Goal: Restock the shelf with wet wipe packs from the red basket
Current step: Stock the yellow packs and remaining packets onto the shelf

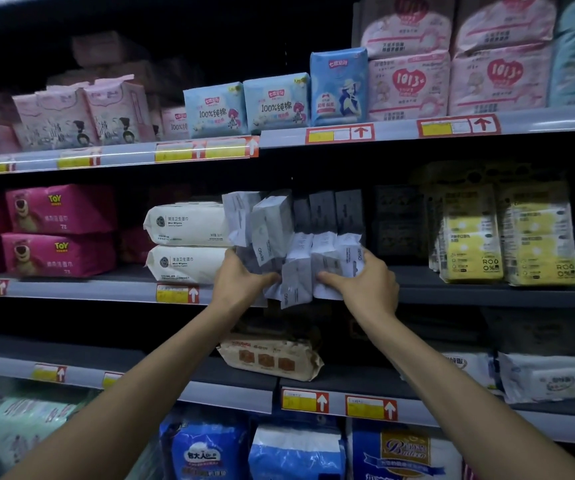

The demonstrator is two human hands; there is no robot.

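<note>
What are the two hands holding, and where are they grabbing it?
A bunch of small grey-white wipe packs: the left hand grips its lower left side, the right hand its lower right side.

Bare shelf lies open between grey packs and yellow packs.

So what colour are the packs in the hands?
The packs are white and grey; head view.

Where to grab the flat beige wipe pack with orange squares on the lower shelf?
Come from the front and pinch the near long edge, thumb on top, fingers under. The flat beige wipe pack lies broad face up on the lower shelf, that edge toward the aisle and unobstructed.
</note>
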